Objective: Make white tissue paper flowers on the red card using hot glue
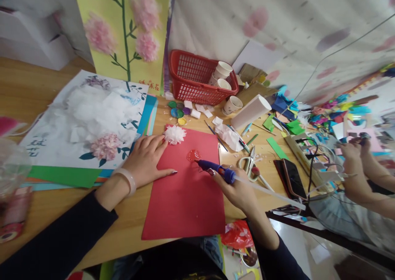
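Observation:
A red sheet of paper (194, 202) lies on the wooden table in front of me. My right hand (236, 189) is wrapped round a blue glue gun (217, 170) with a long clear glue stick out of its back. Its tip touches a ring of clear, wet-looking glue (194, 155) on the sheet. My left hand (148, 158) lies with spread fingers over the sheet's left edge, holding nothing. Beside its fingertips, at the top left of the sheet, sits a white fluffy paper flower (175, 134).
Behind the sheet stand a red basket (197, 93) with paper cups, paint pots (177, 112) and a white roll (251, 111). Scissors (248, 163), a phone (294, 179) and a power strip (308, 160) lie right. Left is a flower picture (61, 148). Another person's hands (354, 152) are far right.

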